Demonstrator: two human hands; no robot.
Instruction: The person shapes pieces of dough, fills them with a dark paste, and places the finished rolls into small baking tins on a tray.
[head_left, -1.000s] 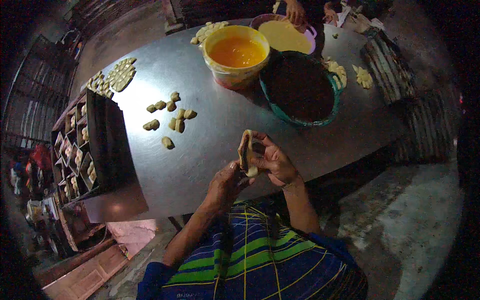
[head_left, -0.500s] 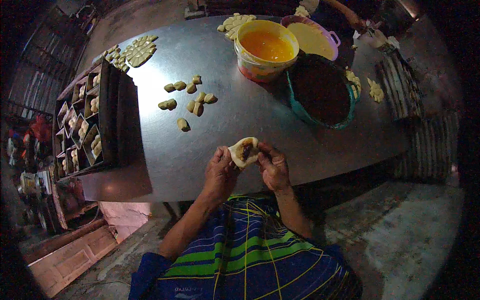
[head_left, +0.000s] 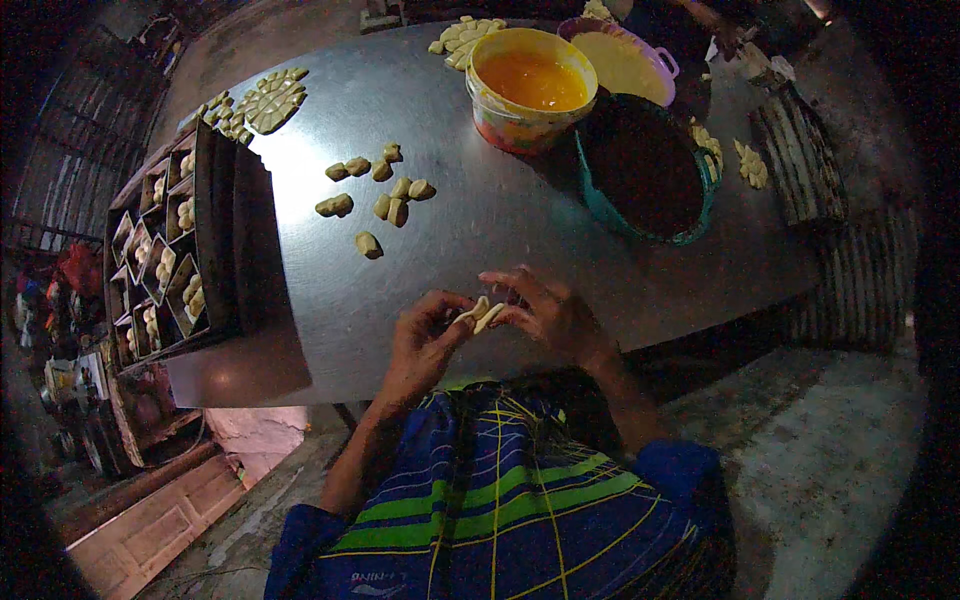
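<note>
In the head view, a pale, folded piece of dough (head_left: 485,314) sits between the two hands, a little below the middle of the frame and over the near part of the metal table (head_left: 470,230). The left hand (head_left: 424,335) grips its left side in a pinch, thumb in front and fingers curled around behind. The right hand (head_left: 553,315) is looser – its lower fingertips meet the dough's right end, while the upper fingers arch above it, spread and clear of the fold.

The fingers cover much of the dough, so whether anything lies inside the fold cannot be told. The curled fingers of the left hand are partly tucked out of sight. Deep shadow fills the teal tub (head_left: 598,203) at upper right, and its dark contents are hard to make out. At the top right, another person's forearm (head_left: 703,14) is dim and cut off by the frame's dark rim.

Both forearms rise from the lower edge, left and right of the striped garment (head_left: 500,490), and slant inward so the hands almost meet. Small dough lumps (head_left: 400,187) lie well apart from them, left of centre – beyond these, the yellow-rimmed bucket (head_left: 508,122) stands at upper centre.
</note>
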